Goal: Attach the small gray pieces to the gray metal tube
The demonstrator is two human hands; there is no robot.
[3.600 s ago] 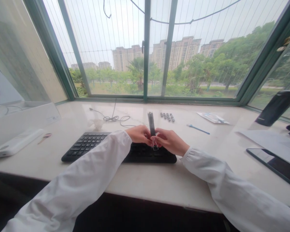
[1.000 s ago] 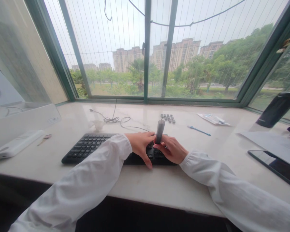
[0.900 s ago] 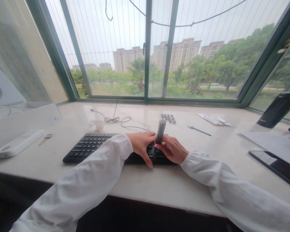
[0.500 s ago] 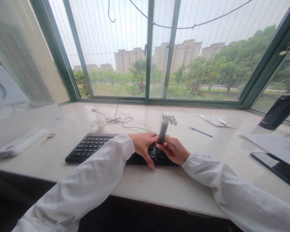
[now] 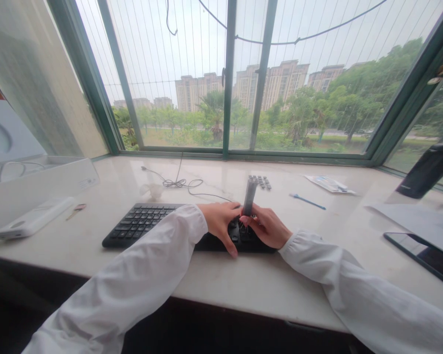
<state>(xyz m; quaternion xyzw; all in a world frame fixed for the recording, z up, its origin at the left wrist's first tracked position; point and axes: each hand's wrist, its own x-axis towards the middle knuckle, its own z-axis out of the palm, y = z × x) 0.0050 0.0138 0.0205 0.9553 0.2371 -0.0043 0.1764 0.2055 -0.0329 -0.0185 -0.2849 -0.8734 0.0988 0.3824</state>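
Keycap puller (image 5: 249, 195), apparently, over keyboard (image 5: 140, 223)

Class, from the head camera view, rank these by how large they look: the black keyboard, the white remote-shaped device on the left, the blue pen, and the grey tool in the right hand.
1. black keyboard
2. white device
3. blue pen and grey tool: look alike in length, unranked.

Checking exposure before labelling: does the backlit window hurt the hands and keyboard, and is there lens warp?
Head view: sky blows out white, yet left hand, right hand, the grey tool and keyboard stay readable; soft glare on the sill; window frames splay outward, wide-angle warp; under-sill area near black.
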